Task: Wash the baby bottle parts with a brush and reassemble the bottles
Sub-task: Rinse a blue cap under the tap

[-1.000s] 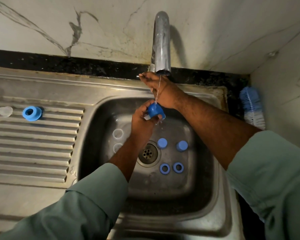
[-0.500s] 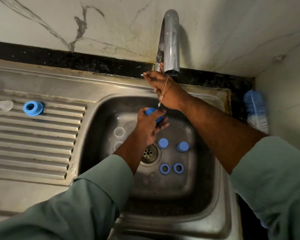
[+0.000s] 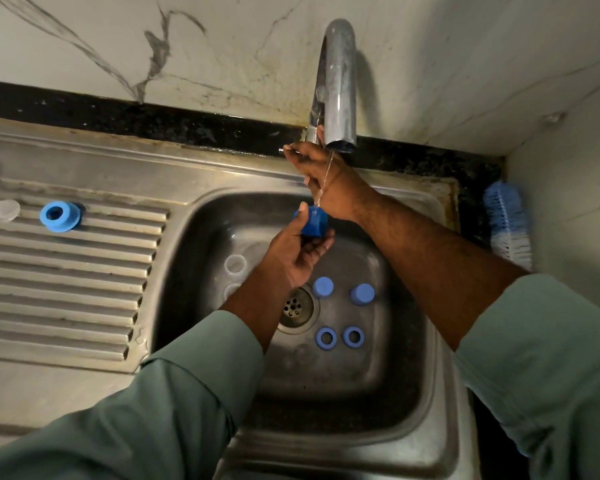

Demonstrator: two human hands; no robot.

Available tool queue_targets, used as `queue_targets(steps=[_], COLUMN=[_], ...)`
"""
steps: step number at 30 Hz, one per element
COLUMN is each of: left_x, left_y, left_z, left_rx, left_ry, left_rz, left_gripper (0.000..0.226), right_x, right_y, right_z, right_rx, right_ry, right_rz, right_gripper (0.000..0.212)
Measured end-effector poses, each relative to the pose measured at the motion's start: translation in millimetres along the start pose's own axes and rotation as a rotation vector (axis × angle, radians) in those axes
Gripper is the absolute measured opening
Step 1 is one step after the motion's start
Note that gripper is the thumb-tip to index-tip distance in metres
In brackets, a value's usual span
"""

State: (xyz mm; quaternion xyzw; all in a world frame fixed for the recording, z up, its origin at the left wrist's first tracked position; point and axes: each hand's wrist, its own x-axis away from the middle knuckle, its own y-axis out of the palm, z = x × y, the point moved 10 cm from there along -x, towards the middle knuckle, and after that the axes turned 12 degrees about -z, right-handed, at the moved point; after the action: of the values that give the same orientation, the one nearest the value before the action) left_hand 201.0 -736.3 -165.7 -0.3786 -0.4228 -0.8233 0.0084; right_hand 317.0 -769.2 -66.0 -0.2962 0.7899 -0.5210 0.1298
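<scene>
Left hand (image 3: 297,251) grips a blue cap (image 3: 313,221), thumb on top and fingers curled under, held over the sink (image 3: 194,244) beneath a thin water stream from the tap (image 3: 338,84). Cap: solid blue, faceted sides, wet. Right hand (image 3: 321,178) reaches to the tap base, fingers curled on its lever. On the basin floor: two blue caps, two blue rings, clear parts at left. Blue ring (image 3: 60,216) on the drainboard far left. Brush (image 3: 506,223) at right.

My left hand (image 3: 297,251) was palm-up, thumb and curled fingers gripping a small blue plastic cap (image 3: 313,221). My right hand (image 3: 321,178) reached forward, fingers on the chrome tap's lever (image 3: 286,151); grip unclear. Both forearms were bare.
</scene>
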Motion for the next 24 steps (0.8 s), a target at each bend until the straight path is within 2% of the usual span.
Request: queue_targets(steps=[6,9,11,13,16,22,24], left_x=[-4.2,-2.7,-1.5,-0.7,7.0,23.5,28.9], left_y=[-0.3,-9.3,-11.8,-11.6,4.1,27.3,27.9], left_z=[-5.3,-4.9,-0.7,12.8,34.1,60.7,62.5], left_rx=[0.018,0.037,-0.026,-0.247,-0.717,-1.129,-1.153], left_ry=[-0.033,0.009,0.085,0.201,0.309,0.490,0.550], left_rz=[0.098,0.225,0.264,0.265,0.235,0.180,0.173], left_gripper=[0.039,0.036,0.022,0.022,0.048,0.051,0.059], right_x=[0.0,2.9,5.6,6.1,5.4,5.7,5.8], right_y=[0.5,-5.0,-10.5,-11.9,-8.6,-10.3,-10.3], right_z=[-0.7,-3.9,-6.7,-8.5,-6.4,-7.2,-6.4], right_rx=[0.007,0.021,0.016,0.012,-0.013,-0.009,-0.023], right_ry=[0.004,-0.002,0.002,-0.004,0.004,0.013,0.022], right_rz=[-0.020,0.006,0.042,0.062,0.037,0.041,0.033], right_gripper=[0.073,0.072,0.070,0.067,0.063,0.058,0.059])
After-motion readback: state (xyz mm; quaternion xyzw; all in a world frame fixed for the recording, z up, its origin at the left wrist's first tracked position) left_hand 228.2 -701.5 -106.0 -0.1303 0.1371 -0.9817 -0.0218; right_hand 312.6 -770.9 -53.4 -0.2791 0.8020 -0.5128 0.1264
